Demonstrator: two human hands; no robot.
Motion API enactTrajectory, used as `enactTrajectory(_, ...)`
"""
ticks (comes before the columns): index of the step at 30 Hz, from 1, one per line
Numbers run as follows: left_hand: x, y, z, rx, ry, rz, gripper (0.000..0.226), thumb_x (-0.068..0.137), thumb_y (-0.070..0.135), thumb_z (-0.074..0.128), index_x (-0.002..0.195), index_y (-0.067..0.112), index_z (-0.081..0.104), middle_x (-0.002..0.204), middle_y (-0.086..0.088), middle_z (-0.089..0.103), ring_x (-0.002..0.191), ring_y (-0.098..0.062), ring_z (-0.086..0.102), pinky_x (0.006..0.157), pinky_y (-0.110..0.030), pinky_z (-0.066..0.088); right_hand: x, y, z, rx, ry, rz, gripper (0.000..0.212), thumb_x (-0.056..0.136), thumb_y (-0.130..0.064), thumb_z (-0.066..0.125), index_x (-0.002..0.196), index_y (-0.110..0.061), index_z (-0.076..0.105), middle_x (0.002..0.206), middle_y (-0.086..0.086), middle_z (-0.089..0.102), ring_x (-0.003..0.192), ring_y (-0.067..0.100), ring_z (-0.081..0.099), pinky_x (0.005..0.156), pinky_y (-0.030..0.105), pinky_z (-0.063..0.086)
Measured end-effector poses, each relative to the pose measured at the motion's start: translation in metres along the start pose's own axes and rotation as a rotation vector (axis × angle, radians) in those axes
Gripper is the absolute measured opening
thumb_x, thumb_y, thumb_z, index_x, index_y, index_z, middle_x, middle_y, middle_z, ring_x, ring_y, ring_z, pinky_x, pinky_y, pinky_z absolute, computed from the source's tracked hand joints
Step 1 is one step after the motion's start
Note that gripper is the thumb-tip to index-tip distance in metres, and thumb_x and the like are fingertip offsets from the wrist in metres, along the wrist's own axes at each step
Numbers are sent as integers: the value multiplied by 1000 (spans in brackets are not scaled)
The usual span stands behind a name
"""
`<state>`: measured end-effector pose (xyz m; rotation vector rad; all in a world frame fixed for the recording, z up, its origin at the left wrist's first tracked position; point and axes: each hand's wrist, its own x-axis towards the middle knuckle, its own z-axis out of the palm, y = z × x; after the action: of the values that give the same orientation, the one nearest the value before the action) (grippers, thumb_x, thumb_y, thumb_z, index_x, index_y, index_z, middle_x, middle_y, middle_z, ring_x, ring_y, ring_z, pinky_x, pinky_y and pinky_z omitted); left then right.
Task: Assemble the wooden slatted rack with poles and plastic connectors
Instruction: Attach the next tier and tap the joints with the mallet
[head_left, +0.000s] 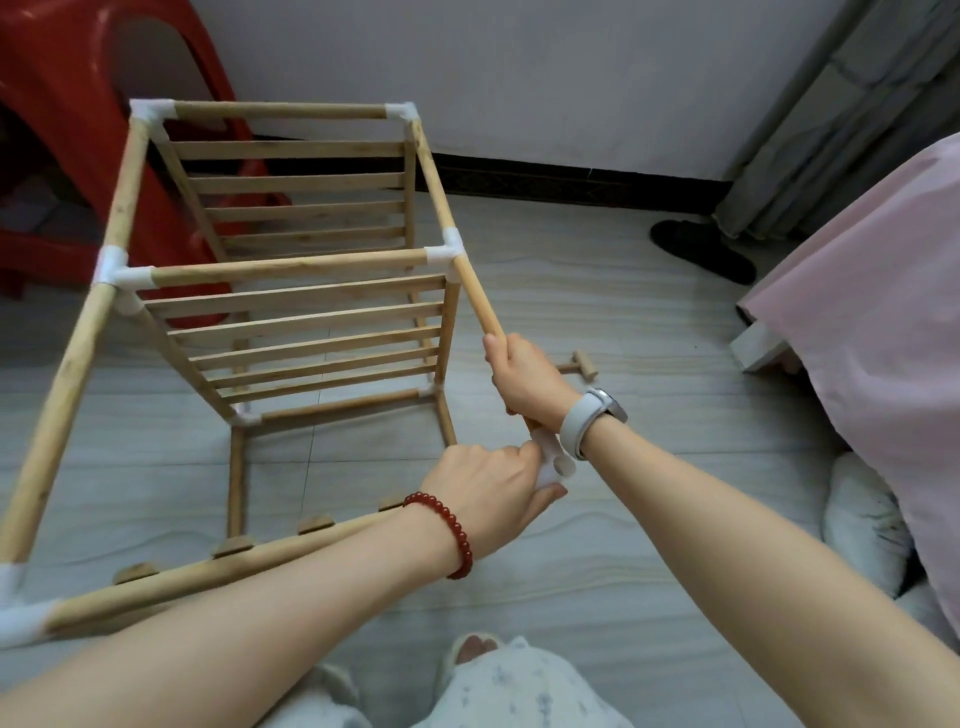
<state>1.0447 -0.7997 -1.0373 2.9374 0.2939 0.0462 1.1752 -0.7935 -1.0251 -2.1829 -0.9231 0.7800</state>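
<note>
My right hand (522, 376) grips the near end of the right top pole (475, 291), fingers wrapped round it. My left hand (491, 486) pinches the white plastic connector (553, 460) at that pole's tip, seating it. Both hands are grasping; neither is free.

The rack (291, 312) stands upright on the floor (623, 322), near the far wall and just in front of a red plastic stool (78, 104). Two slatted shelves are in. Its far and middle top corners are joined with connectors, and so is the near left corner (21, 618).

Risks, as I judge them:
- The connector may go on twisted, so its open sockets miss the near front pole (208, 571) under my left forearm.
- Pushing hard along the held pole could pop it out of the middle connector (447, 252).
- The frame could rack sideways, since the near right corner is not closed.
- The near front pole looks loose at its right end and could drop.

Orientation: the held pole's long axis runs from the middle connector toward me, tip aimed at my right wrist. The rack's long side runs away from me toward the wall. A small wooden mallet (582, 364) lies on the floor just beyond my right hand.
</note>
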Motion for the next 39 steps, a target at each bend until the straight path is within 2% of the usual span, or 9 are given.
enactTrajectory(4,-2,-7,-1,-157,-49,-38,33,95,52,33,90,20,39,92,-4,63,85,-30,60,59,-31,29,0,-4,3,-82,30,-1,35,102,-32,24,87,-6,42,66,3,45,51,16,44,50,31,44)
enactTrajectory(6,-3,-12,-11,-346,-134,-56,35,94,49,39,82,17,45,79,1,54,85,-25,57,62,-30,30,1,-5,4,-85,39,3,36,102,-31,24,84,-6,42,64,2,45,49,16,44,44,27,41)
enactTrajectory(9,4,-37,-31,-491,-125,-81,34,94,39,46,95,13,67,88,2,57,87,-15,54,76,-28,42,3,-5,5,-81,57,23,35,102,-32,24,88,-6,41,65,2,44,46,15,44,37,21,34)
enactTrajectory(13,44,-111,-60,-103,227,-336,30,95,28,43,114,13,60,111,-9,57,109,-26,49,94,-42,40,8,-9,5,-28,45,73,25,100,-28,29,94,-6,40,70,1,46,49,14,46,38,21,35)
enactTrajectory(17,82,-176,-67,35,157,-503,43,97,39,37,132,15,45,132,-14,43,123,-32,36,102,-49,28,20,-21,0,-11,35,51,23,98,-29,34,100,-8,43,76,3,49,54,15,52,51,32,52)
enactTrajectory(20,106,-185,-58,-33,85,-558,49,98,48,24,119,18,56,97,-8,59,94,-27,51,95,-47,32,34,-25,0,-17,38,45,31,101,-34,30,97,-7,43,73,2,46,52,16,49,46,29,48)
enactTrajectory(23,116,-182,-46,6,224,-591,52,98,52,21,105,21,63,65,1,51,70,-23,48,82,-40,31,42,-25,4,-50,75,55,34,102,-34,27,94,-6,44,70,2,46,52,17,48,49,32,47)
enactTrajectory(30,127,-179,-30,86,337,-625,54,98,49,23,97,17,66,70,-5,55,71,-26,46,82,-40,30,51,-19,8,-57,116,45,42,102,-34,25,70,-13,42,61,3,46,46,15,44,39,25,39)
enactTrajectory(39,129,-178,-27,58,339,-643,52,97,49,26,95,17,66,69,-5,57,72,-25,49,82,-40,30,58,-18,6,-137,134,49,40,101,-35,26,71,-13,41,64,2,46,51,18,49,43,28,43)
